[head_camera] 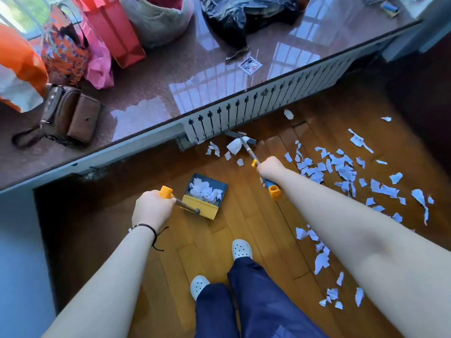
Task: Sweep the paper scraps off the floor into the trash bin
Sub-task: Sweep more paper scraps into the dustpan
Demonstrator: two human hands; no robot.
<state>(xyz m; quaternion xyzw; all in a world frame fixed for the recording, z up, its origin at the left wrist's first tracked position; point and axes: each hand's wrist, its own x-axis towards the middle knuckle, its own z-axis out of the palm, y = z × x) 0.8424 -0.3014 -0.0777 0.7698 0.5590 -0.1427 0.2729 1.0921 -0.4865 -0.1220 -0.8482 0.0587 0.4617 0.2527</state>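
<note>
No brand or lettering is legible anywhere; the printed square packet (250, 65) on the polished stone ledge (156, 93) is too small to read. The left hand (150, 210) is wrapped tight round the yellow-capped handle of the dustpan (205, 196), which sits on the wooden floor (256, 215) ahead of the feet with a heap of white scraps already inside, behind its yellow comb. The right hand (270, 170) is clenched round the blue-and-yellow grip of the broom (246, 142), whose head lies down by the white radiator grille (256, 106) under the ledge, with one large scrap against it and a few small ones just beside. Most of the paper scraps (341, 172) lie strewn to the right, well apart from the dustpan, and more trail back past the right forearm. No trash bin shows. On the ledge stand a brown handbag (70, 118), a red paper bag (117, 28), pink and orange plastic bags and a black heap of cloth (244, 15). The white clogs (240, 250) and navy trousers stand between the two arms.
</note>
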